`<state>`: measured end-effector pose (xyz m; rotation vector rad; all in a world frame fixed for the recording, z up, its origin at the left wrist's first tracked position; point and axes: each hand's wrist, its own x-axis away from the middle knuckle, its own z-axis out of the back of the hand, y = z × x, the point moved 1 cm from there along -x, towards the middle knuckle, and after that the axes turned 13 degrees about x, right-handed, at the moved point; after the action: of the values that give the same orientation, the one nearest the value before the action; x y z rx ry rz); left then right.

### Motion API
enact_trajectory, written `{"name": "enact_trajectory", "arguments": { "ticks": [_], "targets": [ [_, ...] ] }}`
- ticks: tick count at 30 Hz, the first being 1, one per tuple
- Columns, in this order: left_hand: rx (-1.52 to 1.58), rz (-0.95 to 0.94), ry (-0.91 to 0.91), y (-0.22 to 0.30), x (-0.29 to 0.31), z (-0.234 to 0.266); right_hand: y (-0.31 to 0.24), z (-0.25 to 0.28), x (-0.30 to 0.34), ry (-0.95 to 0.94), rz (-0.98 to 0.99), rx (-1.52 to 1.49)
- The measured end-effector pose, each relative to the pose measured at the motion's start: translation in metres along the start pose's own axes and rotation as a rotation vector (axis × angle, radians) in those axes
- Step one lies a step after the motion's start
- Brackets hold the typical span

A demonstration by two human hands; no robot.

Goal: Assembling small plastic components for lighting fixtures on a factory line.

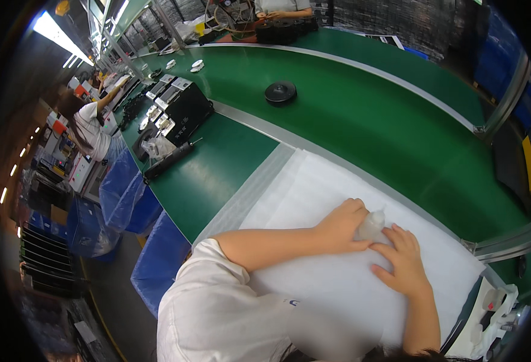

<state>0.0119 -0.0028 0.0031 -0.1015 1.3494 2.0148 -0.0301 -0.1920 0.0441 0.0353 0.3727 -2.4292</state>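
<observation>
Bottle (pixel 371 225), one, small, cloudy white: over the white sheet (pixel 313 190) covering part of the tabletop (pixel 223 163), nearer the far edge, nozzle toward that edge. Left hand (pixel 339 229): curled, pinching the bottle between thumb and fingers. Right hand (pixel 405 260): spread, fingertips beside it; contact cannot be told. Possible faults: over-squeezing could spurt any liquid inside; a loose pinch could topple it.

Translucent bottle (pixel 371 225), left grip (pixel 340 230) around it, right grip (pixel 405 259) near
</observation>
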Motion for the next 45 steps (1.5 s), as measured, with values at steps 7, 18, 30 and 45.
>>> {"name": "enact_trajectory", "arguments": {
  "ticks": [7,18,30,45],
  "targets": [
    [-0.072,0.109,0.201,-0.004,-0.008,0.015,-0.011,-0.012,0.002,-0.111,-0.003,0.223],
    [-0.040,0.131,0.134,-0.013,-0.010,0.015,0.016,-0.010,0.008,-0.047,-0.214,0.334],
    [-0.085,0.055,0.174,-0.016,-0.007,0.014,0.039,0.026,0.025,-0.212,-0.443,0.283],
    [-0.125,0.044,0.164,-0.016,-0.008,0.012,0.060,0.015,0.065,-0.140,-0.411,0.284]
  ]
}}
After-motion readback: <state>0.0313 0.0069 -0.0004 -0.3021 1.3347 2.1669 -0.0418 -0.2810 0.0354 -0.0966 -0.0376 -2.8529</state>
